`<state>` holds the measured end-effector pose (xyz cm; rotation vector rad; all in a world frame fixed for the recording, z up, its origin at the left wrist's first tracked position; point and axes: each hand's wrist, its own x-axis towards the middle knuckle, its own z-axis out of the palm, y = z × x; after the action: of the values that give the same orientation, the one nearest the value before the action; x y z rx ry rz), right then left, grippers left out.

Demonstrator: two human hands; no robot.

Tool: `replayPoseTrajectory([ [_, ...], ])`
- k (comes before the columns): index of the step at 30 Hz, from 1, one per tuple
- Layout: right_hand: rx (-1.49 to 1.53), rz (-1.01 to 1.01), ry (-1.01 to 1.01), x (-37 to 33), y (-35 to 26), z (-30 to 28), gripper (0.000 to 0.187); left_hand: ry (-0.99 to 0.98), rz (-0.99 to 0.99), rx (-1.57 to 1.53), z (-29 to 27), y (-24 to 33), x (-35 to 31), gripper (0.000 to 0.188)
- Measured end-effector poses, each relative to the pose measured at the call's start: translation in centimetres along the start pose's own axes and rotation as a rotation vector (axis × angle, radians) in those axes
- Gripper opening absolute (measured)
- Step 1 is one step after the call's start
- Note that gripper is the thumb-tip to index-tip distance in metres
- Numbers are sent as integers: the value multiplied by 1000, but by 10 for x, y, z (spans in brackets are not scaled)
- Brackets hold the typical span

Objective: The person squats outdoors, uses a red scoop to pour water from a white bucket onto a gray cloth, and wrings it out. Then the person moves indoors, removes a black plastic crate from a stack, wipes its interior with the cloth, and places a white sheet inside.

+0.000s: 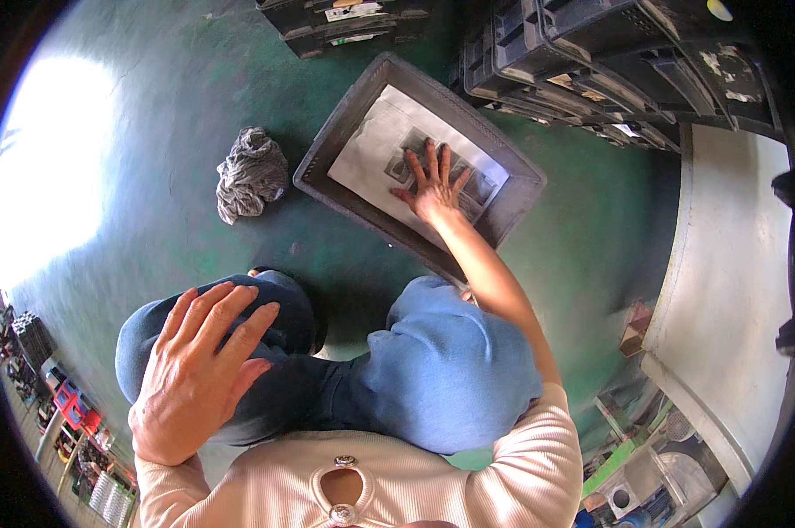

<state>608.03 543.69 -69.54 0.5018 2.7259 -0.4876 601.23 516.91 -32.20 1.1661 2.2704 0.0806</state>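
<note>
A dark grey plastic crate (pixel 344 195) stands on the floor in front of my knees. Inside it lies a white sheet (pixel 362 163) with dark grey printed pictures, covering most of the bottom. My right hand (pixel 434 189) reaches down into the crate, fingers spread over the sheet; whether it presses on the sheet I cannot tell. Its fingertips look darkened. My left hand (pixel 199 370) is by my left knee, palm down, fingers stretched out, holding nothing. To the left of the crate a crumpled grey cloth (pixel 251 174) lies on the floor.
Black crates (pixel 591 62) are stacked at the far right, and another dark crate (pixel 344 25) stands at the far edge. A pale wall panel (pixel 732 264) rises on the right. Assorted items (pixel 72 405) crowd the lower left, and equipment (pixel 652 480) sits at the lower right.
</note>
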Motion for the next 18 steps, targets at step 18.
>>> replayPoseTrajectory([
  [18,131,59,812,-72,36,-68,68,1,25,-2,-1,4,0,51],
])
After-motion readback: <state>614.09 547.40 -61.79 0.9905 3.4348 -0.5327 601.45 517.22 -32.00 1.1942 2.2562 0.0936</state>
